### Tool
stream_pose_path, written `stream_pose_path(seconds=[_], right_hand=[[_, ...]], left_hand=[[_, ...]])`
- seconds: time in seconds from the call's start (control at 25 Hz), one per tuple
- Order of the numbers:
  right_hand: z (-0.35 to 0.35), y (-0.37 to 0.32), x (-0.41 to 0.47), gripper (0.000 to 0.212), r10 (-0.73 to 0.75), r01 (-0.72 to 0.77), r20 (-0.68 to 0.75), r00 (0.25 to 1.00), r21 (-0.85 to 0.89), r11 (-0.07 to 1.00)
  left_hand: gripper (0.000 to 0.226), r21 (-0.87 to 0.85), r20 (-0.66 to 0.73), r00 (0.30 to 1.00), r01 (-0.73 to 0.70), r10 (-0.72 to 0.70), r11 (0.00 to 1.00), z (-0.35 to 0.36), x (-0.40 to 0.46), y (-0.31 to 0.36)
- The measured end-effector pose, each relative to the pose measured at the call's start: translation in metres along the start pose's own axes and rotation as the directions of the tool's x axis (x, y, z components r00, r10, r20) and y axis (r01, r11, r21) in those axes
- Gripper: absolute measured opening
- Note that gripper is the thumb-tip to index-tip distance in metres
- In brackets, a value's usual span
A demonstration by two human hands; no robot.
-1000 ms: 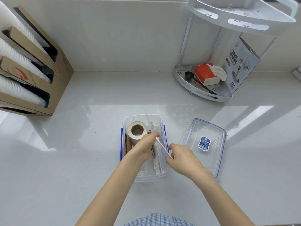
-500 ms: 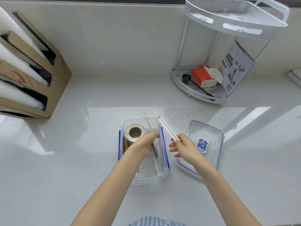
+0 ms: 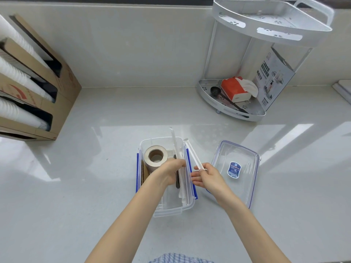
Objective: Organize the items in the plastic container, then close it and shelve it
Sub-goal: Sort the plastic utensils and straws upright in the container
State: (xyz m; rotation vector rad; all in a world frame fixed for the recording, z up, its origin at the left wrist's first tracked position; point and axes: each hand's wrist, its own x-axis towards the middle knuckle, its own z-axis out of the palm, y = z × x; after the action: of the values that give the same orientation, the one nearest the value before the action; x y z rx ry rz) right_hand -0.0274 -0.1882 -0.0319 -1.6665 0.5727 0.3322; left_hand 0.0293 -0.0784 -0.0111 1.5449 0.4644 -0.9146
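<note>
A clear plastic container (image 3: 171, 210) with blue clips sits open on the counter in front of me. Inside stand a brown tape roll (image 3: 155, 156), some cardboard and several wrapped white straws. My left hand (image 3: 171, 172) reaches into the container and pinches one long wrapped straw (image 3: 173, 138) that sticks out past the far rim. My right hand (image 3: 208, 176) holds another wrapped straw (image 3: 192, 154) just above the container's right rim. The clear lid (image 3: 245, 154) with a blue label lies upside down to the right.
A white two-tier corner rack (image 3: 252, 114) stands at the back right, holding a red tissue pack, a black scoop and a printed card. A cardboard dispenser (image 3: 62, 86) with stacked white cups is at the left. A checked garment shows at the bottom edge.
My right hand has pulled one straw out of the container and swung it upright toward the right rim. My left hand has stayed in the container, now gripping a second straw.
</note>
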Motion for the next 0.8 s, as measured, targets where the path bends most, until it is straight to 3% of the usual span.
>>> stream_pose_path(seconds=[0.32,0.48,0.64,0.8], right_hand=[[0.001,-0.001,-0.002,0.022,-0.045,0.046,0.018,0.999,-0.036,0.998],[0.001,-0.003,-0.004,0.024,-0.049,0.050,0.026,0.998,-0.038,0.998],[0.003,-0.001,-0.007,0.025,-0.072,0.071,-0.012,0.997,-0.010,0.997],[0.003,-0.006,-0.010,0.020,-0.207,0.209,-0.132,0.969,0.003,0.978]], left_hand=[[0.026,0.195,-0.008,0.983,-0.180,0.186,0.964,-0.003,-0.005,-0.009],[0.016,0.222,-0.009,0.953,-0.293,0.303,0.930,-0.002,-0.011,-0.012],[0.015,0.187,-0.022,0.916,-0.391,0.401,0.901,-0.002,-0.017,-0.014],[0.017,0.103,-0.031,0.881,-0.468,0.473,0.878,-0.018,-0.025,-0.005]])
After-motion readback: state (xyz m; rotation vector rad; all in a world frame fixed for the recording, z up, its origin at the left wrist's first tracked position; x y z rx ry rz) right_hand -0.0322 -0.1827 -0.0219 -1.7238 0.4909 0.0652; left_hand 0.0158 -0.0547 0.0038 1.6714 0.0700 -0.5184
